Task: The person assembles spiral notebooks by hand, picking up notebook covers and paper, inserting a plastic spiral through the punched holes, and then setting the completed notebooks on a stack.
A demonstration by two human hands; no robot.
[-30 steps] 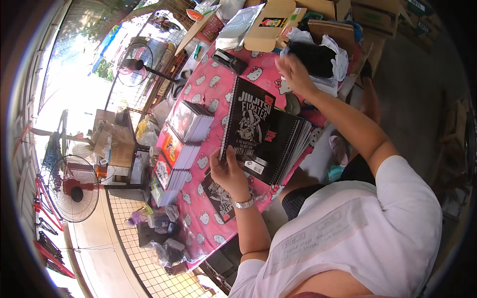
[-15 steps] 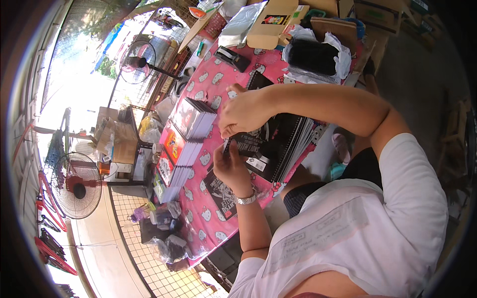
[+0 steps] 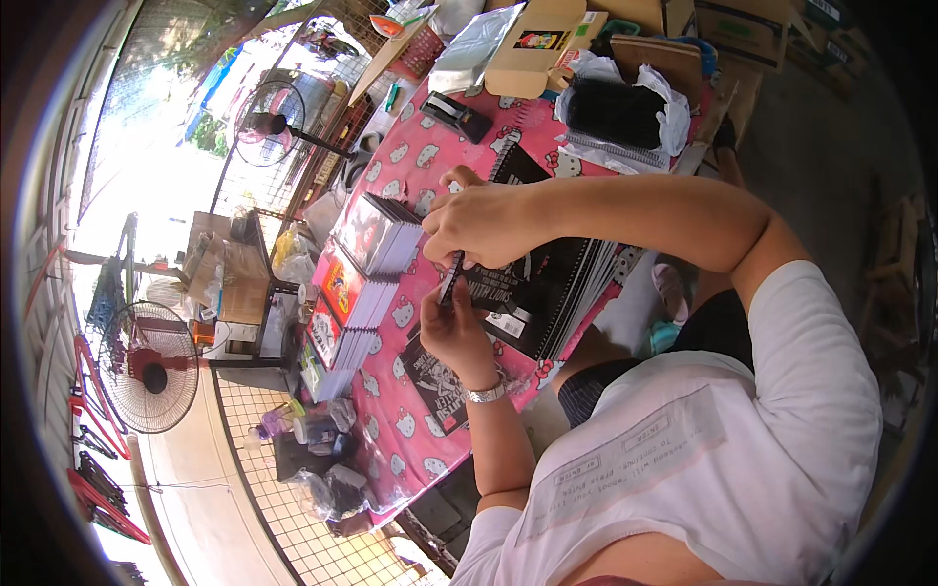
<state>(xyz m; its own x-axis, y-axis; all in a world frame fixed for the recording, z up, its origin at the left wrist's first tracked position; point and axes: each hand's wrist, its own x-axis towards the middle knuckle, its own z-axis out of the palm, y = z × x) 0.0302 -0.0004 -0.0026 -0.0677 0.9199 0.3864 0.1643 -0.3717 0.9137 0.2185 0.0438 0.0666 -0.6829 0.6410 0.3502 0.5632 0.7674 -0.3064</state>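
In front of me my left hand (image 3: 454,337), with a silver watch at its wrist, pinches a narrow black spiral binding (image 3: 452,280) between thumb and fingers. My right hand (image 3: 479,225) bends over its upper end with curled fingers closed on it. Whether the binding joins a notebook is hidden by my hands. Under and beside them lies a stack of black spiral notebooks (image 3: 542,303) with pale lettering and a white label. Another black printed cover (image 3: 435,386) lies flat beside my left wrist. Part of a black notebook (image 3: 518,164) shows beyond my right forearm.
Stacks of smaller notebooks with colourful covers (image 3: 342,283) line the left of the pink patterned tablecloth (image 3: 401,444). A black tape dispenser (image 3: 457,117) stands at the far side, near cardboard (image 3: 532,49) and a wrapped black bundle (image 3: 616,112). Fans (image 3: 151,371) stand to the left.
My right hand has shifted slightly left, its fingertips apart from my left hand's. More of the black binding shows between them. My left hand has stayed nearly in place.
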